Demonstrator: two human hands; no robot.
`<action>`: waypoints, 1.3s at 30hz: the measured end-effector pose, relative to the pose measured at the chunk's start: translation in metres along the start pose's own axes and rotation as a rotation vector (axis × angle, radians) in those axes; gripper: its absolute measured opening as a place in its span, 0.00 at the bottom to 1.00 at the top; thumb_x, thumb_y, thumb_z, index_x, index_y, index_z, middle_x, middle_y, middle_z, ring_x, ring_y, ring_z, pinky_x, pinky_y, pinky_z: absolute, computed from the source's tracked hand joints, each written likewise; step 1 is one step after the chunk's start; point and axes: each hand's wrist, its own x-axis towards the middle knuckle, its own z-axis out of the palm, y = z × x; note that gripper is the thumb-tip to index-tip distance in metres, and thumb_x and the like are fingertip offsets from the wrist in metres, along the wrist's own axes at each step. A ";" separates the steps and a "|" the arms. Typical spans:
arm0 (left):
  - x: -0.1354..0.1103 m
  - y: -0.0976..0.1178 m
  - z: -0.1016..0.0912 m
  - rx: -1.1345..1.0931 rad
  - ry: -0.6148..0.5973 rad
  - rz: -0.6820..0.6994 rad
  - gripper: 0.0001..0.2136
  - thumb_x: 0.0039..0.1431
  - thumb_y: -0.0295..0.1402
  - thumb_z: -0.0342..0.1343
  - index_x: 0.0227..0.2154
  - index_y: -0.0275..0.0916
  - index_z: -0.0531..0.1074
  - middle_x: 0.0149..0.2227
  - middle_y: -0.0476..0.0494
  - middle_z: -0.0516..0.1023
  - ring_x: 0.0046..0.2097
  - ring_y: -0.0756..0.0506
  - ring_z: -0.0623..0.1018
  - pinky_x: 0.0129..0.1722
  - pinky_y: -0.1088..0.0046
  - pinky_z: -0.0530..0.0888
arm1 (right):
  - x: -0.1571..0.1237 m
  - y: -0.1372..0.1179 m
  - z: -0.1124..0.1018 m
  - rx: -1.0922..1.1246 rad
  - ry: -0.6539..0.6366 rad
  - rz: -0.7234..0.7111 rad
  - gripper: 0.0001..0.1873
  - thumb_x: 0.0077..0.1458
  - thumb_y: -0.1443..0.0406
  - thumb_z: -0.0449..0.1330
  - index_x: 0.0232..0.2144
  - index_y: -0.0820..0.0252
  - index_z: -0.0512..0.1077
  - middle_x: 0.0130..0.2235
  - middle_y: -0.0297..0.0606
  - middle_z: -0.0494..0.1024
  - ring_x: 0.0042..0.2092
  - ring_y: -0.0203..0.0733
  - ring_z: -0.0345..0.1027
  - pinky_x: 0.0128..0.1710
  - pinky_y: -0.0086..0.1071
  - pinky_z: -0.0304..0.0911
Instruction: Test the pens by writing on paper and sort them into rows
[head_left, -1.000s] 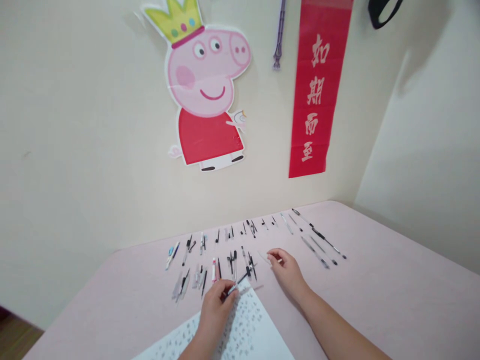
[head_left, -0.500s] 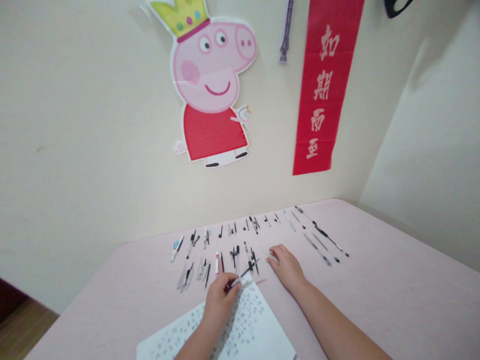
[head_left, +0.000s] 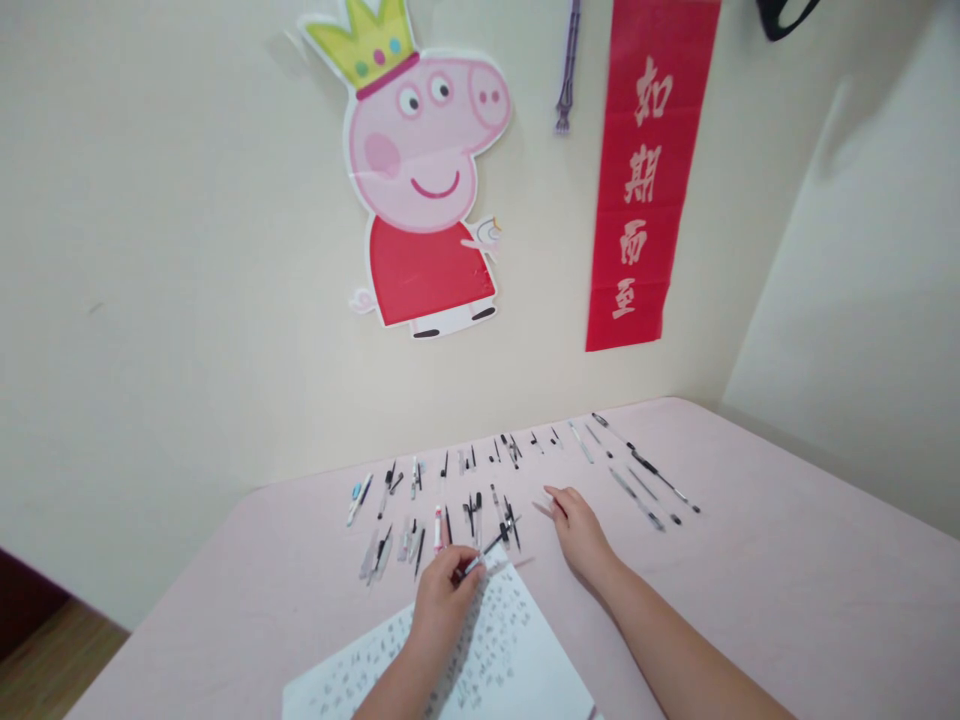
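Observation:
On the left of the centre, my left hand (head_left: pixel 448 590) is closed around a thin pen (head_left: pixel 495 542), whose dark end points up and to the right over the paper's top corner. The fingers cover its lower part. My right hand (head_left: pixel 579 535) is to the right, low over the pink tabletop, fingertips together. A thin greyish sliver (head_left: pixel 541 509) shows by the fingertips; what they pinch is not clear. Under my left hand and forearm is a sheet of paper (head_left: pixel 517 640) covered with handwriting. Small groups of pens and pen parts (head_left: pixel 471 510) lie just beyond my left hand.
More pen parts form a row (head_left: pixel 510 450) near the wall. Several whole-looking pens (head_left: pixel 636 498) lie on the right. The pink table (head_left: pixel 795 570) meets a wall bearing a pig cutout (head_left: pixel 431 270) and a red banner (head_left: pixel 645 180).
My right hand has shifted slightly right, and its fingertips have changed position around the pale sliver. My left hand keeps its hold on the pen. The view has tilted slightly.

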 end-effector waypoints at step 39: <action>0.000 -0.001 0.001 -0.013 0.001 -0.015 0.07 0.44 0.33 0.55 0.26 0.36 0.75 0.24 0.47 0.73 0.25 0.49 0.68 0.27 0.74 0.65 | -0.015 -0.057 0.004 0.902 -0.129 0.310 0.16 0.41 0.56 0.64 0.29 0.58 0.66 0.31 0.35 0.71 0.34 0.39 0.65 0.30 0.28 0.59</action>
